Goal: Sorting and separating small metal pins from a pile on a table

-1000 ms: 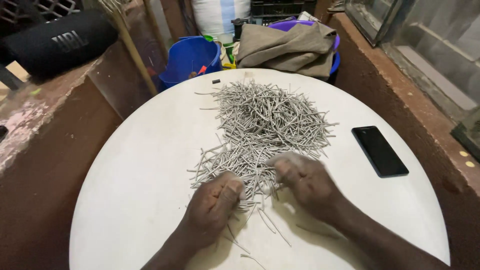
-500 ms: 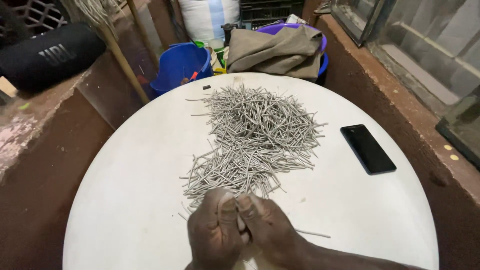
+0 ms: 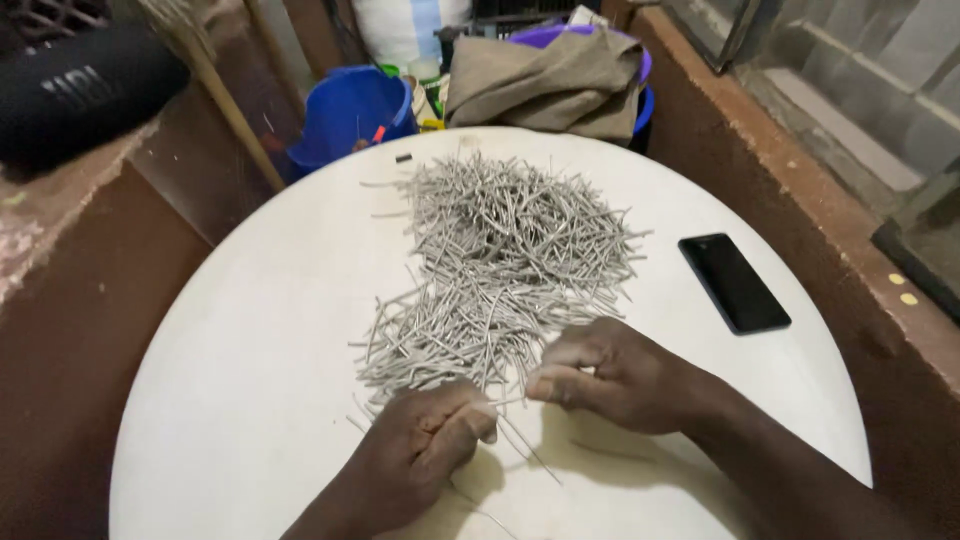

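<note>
1. Left hand (image 3: pixel 420 450) is seen at the near table edge, fingers curled tight into a loose fist; a few thin grey sticks are pinched in it, poking out past the knuckles.
2. Right hand (image 3: pixel 610 375) is placed just beside the left, fingers pressed together, thumb and fingertips pinched on sticks at the near edge of the pile; exact count cannot be told.
3. A few loose sticks (image 3: pixel 525 448) are left lying on the table between and below the hands.
4. Stick pile (image 3: pixel 505 270) is spread over the table's middle, from just in front of the hands out toward the far edge; denser at the far half.
5. White round table (image 3: pixel 250 380) is seen carrying everything.
6. Black phone (image 3: pixel 734 282) is laid flat, screen up, right of the pile, apart from it.
7. Behind the table: blue bucket (image 3: pixel 350 110) at far left, brown cloth (image 3: pixel 545 80) draped over a purple tub (image 3: pixel 610 38).
8. Black speaker (image 3: pixel 80 95) is set on the ledge at far left.
</note>
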